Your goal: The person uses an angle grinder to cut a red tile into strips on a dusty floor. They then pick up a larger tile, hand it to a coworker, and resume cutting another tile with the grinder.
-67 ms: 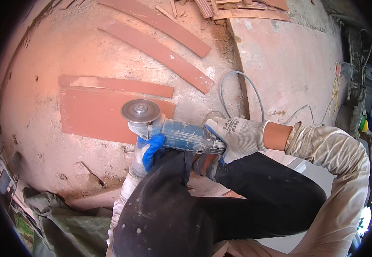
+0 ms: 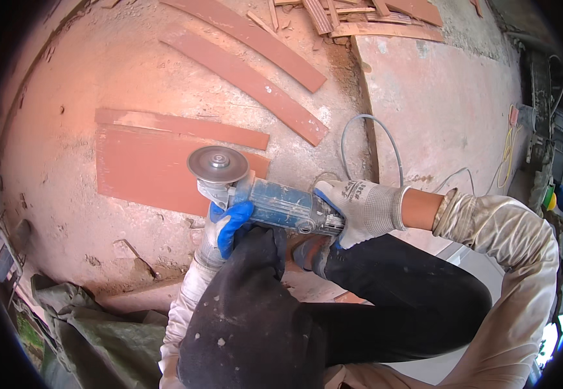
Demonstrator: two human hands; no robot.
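Left hand: fingers curling round grinder
Right hand: fingers clasping its 3 o'clock end
Disc: sitting at 10 o'clock, barely shifting, so work's looking paused tbh

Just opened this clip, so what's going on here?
A gloved person holds a blue angle grinder in both hands: the left hand near its head, the right hand around its rear end. Its disc faces up and, in this view, overlaps a wide red-brown panel on the dusty ground. A narrow strip lies along the panel's far edge, and two more strips lie farther off.
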